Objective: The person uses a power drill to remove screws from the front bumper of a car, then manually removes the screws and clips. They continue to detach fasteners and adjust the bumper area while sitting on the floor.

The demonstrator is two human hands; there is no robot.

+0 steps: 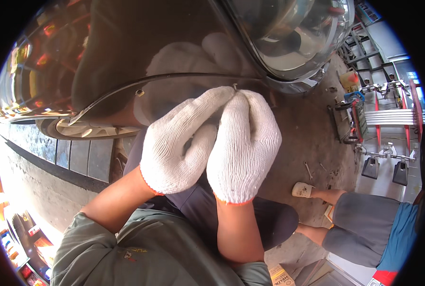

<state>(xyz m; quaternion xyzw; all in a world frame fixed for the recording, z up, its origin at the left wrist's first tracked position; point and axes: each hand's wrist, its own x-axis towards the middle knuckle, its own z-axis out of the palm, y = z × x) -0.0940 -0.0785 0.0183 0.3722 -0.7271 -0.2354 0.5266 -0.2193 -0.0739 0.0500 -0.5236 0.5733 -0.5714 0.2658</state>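
Note:
My left hand and my right hand, both in white knitted gloves with orange cuffs, meet at a small metal fastener on the glossy dark car body. The fingertips of both are closed round it; whether they grip it or only press on it is partly hidden by the gloves. A curved seam runs across the panel just above, with a small round hole to the left. A headlight sits at the upper right.
A wheel shows at left. On the concrete floor lie a wrench and a yellow box. Metal racks and equipment stand at right. Another person's legs in grey shorts and a sandal are at lower right.

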